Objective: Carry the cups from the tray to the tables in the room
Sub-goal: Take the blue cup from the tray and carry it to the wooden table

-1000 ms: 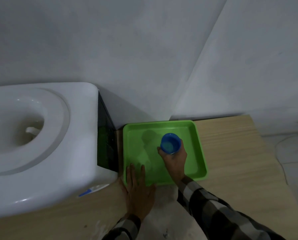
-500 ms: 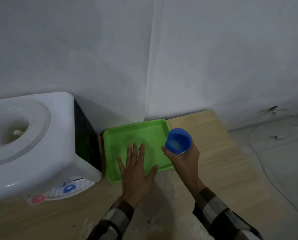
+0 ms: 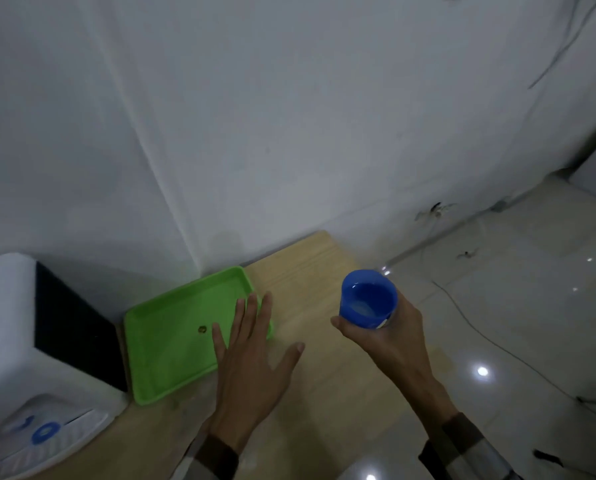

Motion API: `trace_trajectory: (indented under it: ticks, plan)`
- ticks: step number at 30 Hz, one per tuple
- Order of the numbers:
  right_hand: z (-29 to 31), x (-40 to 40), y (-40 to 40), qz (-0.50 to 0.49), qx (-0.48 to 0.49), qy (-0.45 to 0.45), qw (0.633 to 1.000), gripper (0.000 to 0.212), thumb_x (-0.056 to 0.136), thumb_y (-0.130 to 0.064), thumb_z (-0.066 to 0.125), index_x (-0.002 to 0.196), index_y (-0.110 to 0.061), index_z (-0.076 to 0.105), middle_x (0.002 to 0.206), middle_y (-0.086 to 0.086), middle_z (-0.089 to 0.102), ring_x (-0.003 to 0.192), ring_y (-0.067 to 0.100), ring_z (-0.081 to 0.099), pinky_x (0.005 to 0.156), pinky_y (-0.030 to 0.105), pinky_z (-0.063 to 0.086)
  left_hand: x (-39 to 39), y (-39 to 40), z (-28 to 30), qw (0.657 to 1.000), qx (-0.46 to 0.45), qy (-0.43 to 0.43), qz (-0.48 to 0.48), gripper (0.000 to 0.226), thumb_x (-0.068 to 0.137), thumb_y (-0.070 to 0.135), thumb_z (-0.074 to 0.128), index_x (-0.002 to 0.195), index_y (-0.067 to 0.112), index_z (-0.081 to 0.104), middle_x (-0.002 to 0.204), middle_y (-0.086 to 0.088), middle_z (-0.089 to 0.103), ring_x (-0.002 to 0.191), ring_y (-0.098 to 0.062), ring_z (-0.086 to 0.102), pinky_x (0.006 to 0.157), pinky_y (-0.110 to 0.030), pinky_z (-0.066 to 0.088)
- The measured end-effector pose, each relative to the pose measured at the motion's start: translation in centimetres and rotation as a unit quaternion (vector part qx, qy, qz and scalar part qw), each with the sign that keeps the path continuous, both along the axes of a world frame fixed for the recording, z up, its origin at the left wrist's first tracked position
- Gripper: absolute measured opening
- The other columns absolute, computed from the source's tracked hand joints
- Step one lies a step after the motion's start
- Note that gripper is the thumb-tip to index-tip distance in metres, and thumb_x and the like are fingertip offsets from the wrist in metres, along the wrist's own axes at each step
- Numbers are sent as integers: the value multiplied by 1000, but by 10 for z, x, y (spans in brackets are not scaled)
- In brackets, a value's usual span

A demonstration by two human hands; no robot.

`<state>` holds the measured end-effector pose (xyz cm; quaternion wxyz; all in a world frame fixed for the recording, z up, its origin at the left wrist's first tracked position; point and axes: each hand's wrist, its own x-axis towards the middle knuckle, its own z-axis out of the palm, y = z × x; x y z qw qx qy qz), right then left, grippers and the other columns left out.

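My right hand (image 3: pixel 386 337) grips a blue cup (image 3: pixel 368 298) from below, upright, with liquid inside. It hangs past the right edge of the wooden table (image 3: pixel 310 271), over the floor. The green tray (image 3: pixel 172 337) lies on the table near the wall corner with no cup in it, only a small dark speck. My left hand (image 3: pixel 251 362) is spread flat, palm down, over the tray's right rim and the tabletop, holding nothing.
A white water dispenser (image 3: pixel 5 327) with a dark side panel and blue and red taps stands left of the tray. White walls meet in a corner behind. Glossy tiled floor (image 3: pixel 518 323) lies to the right, with a thin cable (image 3: pixel 469 323) running across it.
My right hand lifted the blue cup out of the tray and carried it right, beyond the table edge. My left hand slid up onto the tray's right side. The view swung right.
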<state>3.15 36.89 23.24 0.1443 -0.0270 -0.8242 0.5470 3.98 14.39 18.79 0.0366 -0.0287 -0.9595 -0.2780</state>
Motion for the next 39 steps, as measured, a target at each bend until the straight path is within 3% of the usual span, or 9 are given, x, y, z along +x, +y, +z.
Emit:
trace_trajectory:
  ticks: [11,21,32,36,39]
  plan:
    - [38,106,173,-81,10,10,997,59,64,-26,97,116,-27,68,102,-13,73,97,1,69,82,11,53,31,162,35,988,-8,50,-146,91,89,77,38,163,41,-1,173,11,-5,157,-3,-17,126,-55,-10]
    - [47,171,292,-204,20,16,979,59,64,-28,98,114,-28,67,98,-19,71,95,3,68,78,10,52,35,296,54,962,-8,26,-271,94,82,87,23,160,46,-11,170,18,-15,152,3,-26,122,-44,-24]
    - [38,162,417,-332,28,7,943,62,60,-39,98,111,-41,64,106,-28,68,99,0,67,79,11,54,-35,461,41,918,7,22,-395,84,85,86,28,151,58,-15,169,19,-14,153,3,-23,124,-47,-21]
    - [39,143,470,-374,19,10,927,66,61,-37,98,116,-39,63,107,-28,69,103,-1,67,83,11,53,-71,528,48,904,3,-3,-427,84,90,77,38,155,52,-10,171,16,-11,155,0,-20,127,-47,-16]
    - [42,128,508,-403,17,21,915,69,59,-49,94,119,-40,63,110,-28,68,105,-1,66,86,10,53,-101,583,51,890,29,2,-454,91,86,83,33,161,46,-1,172,16,-4,155,2,-17,127,-48,-13]
